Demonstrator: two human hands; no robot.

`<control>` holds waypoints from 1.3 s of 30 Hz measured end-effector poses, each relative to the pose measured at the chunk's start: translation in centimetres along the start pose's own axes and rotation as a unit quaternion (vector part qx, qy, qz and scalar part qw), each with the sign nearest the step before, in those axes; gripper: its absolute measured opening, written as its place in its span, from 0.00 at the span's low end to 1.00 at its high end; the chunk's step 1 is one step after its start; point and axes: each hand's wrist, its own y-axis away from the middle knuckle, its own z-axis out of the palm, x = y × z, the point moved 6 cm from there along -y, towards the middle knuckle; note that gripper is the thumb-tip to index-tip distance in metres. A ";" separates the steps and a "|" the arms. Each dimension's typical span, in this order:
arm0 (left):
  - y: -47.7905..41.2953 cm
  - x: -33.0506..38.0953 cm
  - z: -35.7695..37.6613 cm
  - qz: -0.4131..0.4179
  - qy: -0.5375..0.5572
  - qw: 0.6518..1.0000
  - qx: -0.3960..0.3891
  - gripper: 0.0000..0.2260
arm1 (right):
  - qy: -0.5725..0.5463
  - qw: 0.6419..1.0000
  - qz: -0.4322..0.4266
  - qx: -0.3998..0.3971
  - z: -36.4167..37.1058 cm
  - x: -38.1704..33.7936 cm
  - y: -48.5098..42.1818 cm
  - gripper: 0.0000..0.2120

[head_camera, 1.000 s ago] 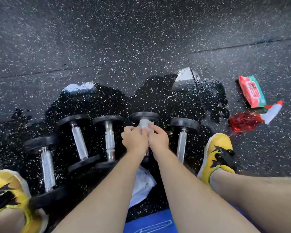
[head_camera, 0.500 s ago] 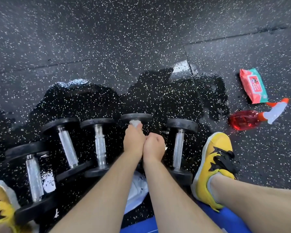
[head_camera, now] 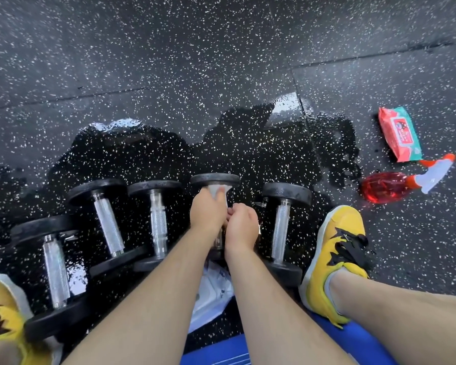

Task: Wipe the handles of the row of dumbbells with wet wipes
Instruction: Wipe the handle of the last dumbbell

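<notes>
Both hands on the fourth dumbbell (head_camera: pixel 215 178) from the left: left hand (head_camera: pixel 207 213) wraps a white wet wipe (head_camera: pixel 217 191) round the handle by the far head, right hand (head_camera: pixel 241 225) grips the handle beside it. Floor (head_camera: pixel 248 143) under the row is wet (dark, glossy patch). Wipes pack (head_camera: pixel 399 134) and red spray bottle (head_camera: pixel 385 187) lie off right.

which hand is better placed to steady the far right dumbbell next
Right, probably. The right hand grips the fourth dumbbell right beside the far right dumbbell; the left hand is farther off and holds the wet wipe.
</notes>
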 end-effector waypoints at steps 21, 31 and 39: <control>0.7 1.1 0.8 0.002 -0.064 0.993 -0.095 0.20 | -0.032 0.998 0.054 -0.016 -0.2 0.3 -0.5 0.11; 3.3 -1.2 1.8 0.031 -0.134 0.967 -0.214 0.18 | 0.032 0.993 0.088 -0.077 -1.3 0.2 -0.8 0.15; 2.5 -1.1 2.1 -0.034 -0.092 0.978 -0.182 0.19 | 0.107 0.989 0.076 -0.068 -1.5 -0.6 -0.7 0.23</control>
